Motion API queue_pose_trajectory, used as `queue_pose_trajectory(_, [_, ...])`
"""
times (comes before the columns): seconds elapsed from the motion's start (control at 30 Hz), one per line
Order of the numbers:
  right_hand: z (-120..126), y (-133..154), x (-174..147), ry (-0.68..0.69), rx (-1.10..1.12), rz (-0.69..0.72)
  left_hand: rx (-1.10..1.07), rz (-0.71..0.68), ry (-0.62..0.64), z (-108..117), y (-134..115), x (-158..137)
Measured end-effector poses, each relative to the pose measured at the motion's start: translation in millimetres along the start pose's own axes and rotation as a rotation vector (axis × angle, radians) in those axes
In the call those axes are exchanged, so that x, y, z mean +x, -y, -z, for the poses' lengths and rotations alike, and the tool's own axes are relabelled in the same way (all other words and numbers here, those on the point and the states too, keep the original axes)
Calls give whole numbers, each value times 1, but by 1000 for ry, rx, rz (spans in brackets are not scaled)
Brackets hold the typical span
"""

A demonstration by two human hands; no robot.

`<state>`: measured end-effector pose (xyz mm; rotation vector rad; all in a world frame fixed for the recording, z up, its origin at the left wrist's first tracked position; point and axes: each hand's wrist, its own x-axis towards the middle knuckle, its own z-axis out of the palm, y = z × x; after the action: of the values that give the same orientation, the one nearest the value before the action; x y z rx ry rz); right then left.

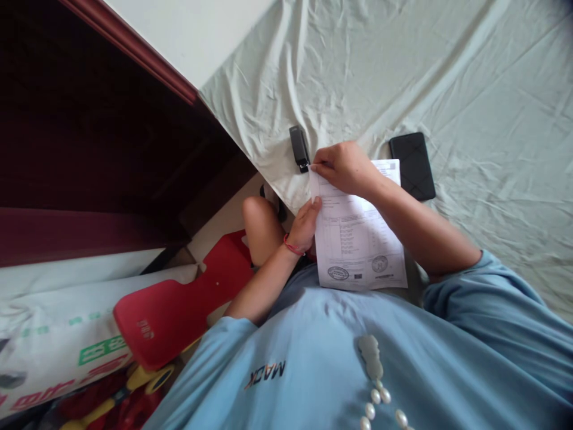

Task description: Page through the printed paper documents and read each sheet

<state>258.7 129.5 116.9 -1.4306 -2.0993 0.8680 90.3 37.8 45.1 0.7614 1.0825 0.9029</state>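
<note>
A printed paper document (358,239) with oval and round stamps near its lower edge lies over my lap and the edge of the sheet-covered surface. My left hand (305,226) grips its left edge, thumb on top. At the upper left corner my right hand (344,167) pinches the paper between thumb and fingers, and my right forearm crosses over the page. Just beyond that corner is a small black stapler (298,146), its near end close to my right fingertips. I cannot tell whether the document is one sheet or more.
A black phone or case (412,166) lies right of the paper on the wrinkled pale sheet (483,119). Dark wooden furniture (111,119) stands at left. Below it are a red plastic piece (179,298) and a white printed sack (58,334). A white wall rises at the top.
</note>
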Motion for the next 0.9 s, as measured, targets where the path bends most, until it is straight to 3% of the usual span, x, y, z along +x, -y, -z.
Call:
queue_pose_trajectory(0.1, [-4, 1, 6, 34, -32, -30, 85, -146, -85, 3, 6, 4])
queue_pose_trajectory(0.27, [-1, -13, 17, 136, -56, -22, 186, -193, -118, 18, 10, 10])
queue_pose_trajectory(0.5, [-1, -36, 20, 222, 42, -79, 18, -92, -102, 25, 8, 10])
queue_pose_trajectory(0.77, [-22, -31, 31, 180, -81, -124, -14, -64, -290, 27, 8, 15])
queue_pose_trajectory(0.9, [-30, -29, 41, 196, -184, -164, -47, 15, -342, 22, -1, 23])
